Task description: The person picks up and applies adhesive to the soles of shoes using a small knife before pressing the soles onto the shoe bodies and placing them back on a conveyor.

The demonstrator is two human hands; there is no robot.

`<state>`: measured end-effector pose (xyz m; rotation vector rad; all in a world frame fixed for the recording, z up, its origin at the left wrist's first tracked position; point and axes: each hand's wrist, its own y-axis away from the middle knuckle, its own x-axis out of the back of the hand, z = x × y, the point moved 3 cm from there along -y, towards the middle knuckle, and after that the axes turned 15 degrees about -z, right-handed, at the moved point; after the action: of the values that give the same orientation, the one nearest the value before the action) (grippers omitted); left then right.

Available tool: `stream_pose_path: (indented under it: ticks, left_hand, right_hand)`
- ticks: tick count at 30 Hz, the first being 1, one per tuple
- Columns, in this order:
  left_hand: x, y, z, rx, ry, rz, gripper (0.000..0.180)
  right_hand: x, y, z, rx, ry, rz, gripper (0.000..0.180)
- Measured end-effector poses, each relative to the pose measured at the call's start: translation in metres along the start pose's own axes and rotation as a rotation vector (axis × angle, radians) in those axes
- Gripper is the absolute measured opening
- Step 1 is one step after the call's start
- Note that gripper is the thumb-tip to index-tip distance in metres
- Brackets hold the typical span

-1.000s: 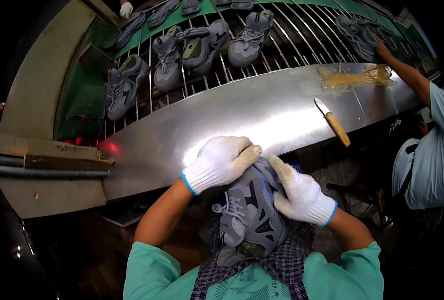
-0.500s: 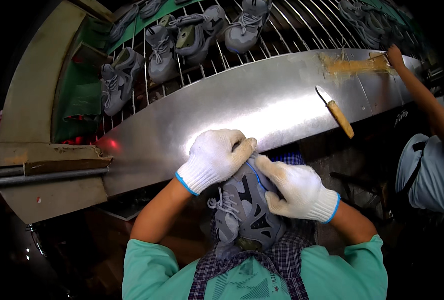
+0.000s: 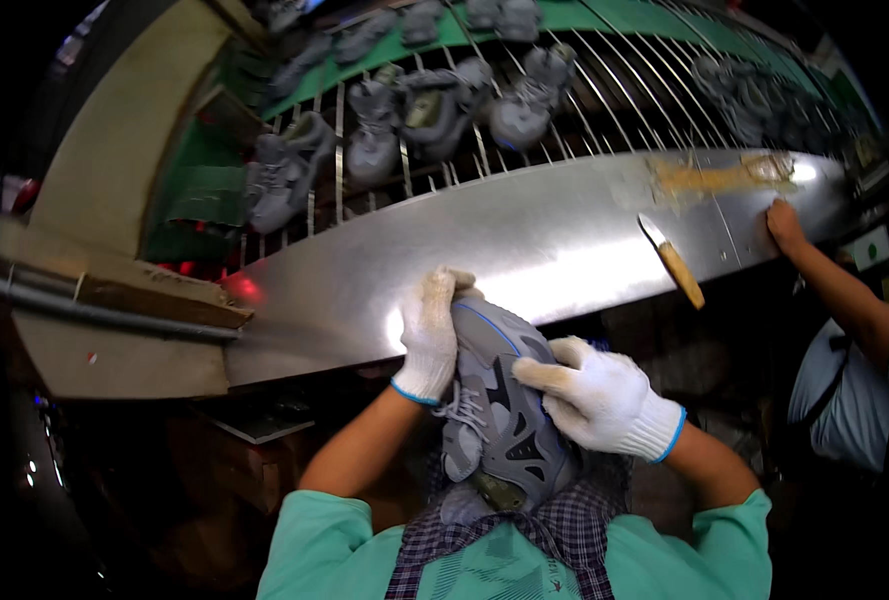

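A grey sneaker (image 3: pixel 509 400) with black side panels, grey laces and a thin blue line near the toe lies tilted on its side against my apron, toe pointing away. My left hand (image 3: pixel 432 335), in a white knit glove, is closed round the toe end from the left; its fingertips are partly hidden by the shoe. On the opposite side, my gloved right hand (image 3: pixel 604 400) grips the sole edge, with the index finger laid across the side near the blue line. Some of its fingers are tucked out of sight.
Ahead stands a metal bench edge (image 3: pixel 364 260) with a wooden-handled knife (image 3: pixel 672 262) on it. Beyond, several grey sneakers (image 3: pixel 434 112) sit on metal rods (image 3: pixel 624 90). A tan frame (image 3: pixel 124 130) rises at left. A co-worker's hand (image 3: pixel 786 228) rests on the bench at right.
My left hand has shifted from the toe tip to the toe's left side. My right hand has drawn back from the toe along the shoe. The co-worker's hand has moved nearer.
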<state>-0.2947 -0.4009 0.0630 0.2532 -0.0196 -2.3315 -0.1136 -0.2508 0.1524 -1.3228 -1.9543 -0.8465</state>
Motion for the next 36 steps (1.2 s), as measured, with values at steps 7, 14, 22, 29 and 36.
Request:
stream_pose_path:
  ticks: [7,14,22,29,36]
  left_hand:
    - [-0.004,0.011,0.026,0.134,0.224,-0.107,0.033]
    - [-0.018,0.03,0.068,0.021,0.108,-0.304,0.035]
    - [-0.035,0.038,0.079,0.035,0.063,-0.244,0.041]
    - [-0.034,0.043,0.092,-0.093,0.36,-0.085,0.046]
    - [0.013,0.049,0.017,0.275,0.533,-0.254,0.06]
  right_hand:
    - [0.0,-0.024,0.017,-0.118,-0.357,0.286,0.036]
    - [0.019,-0.018,-0.002,0.062,-0.326,0.311,0.027]
    - [0.039,-0.017,-0.032,-0.099,0.163,0.149,0.027]
    - [0.088,-0.056,-0.023,-0.175,-0.261,-0.233,0.049]
    - [0.068,-0.021,-0.051,0.167,-0.077,0.356,0.091]
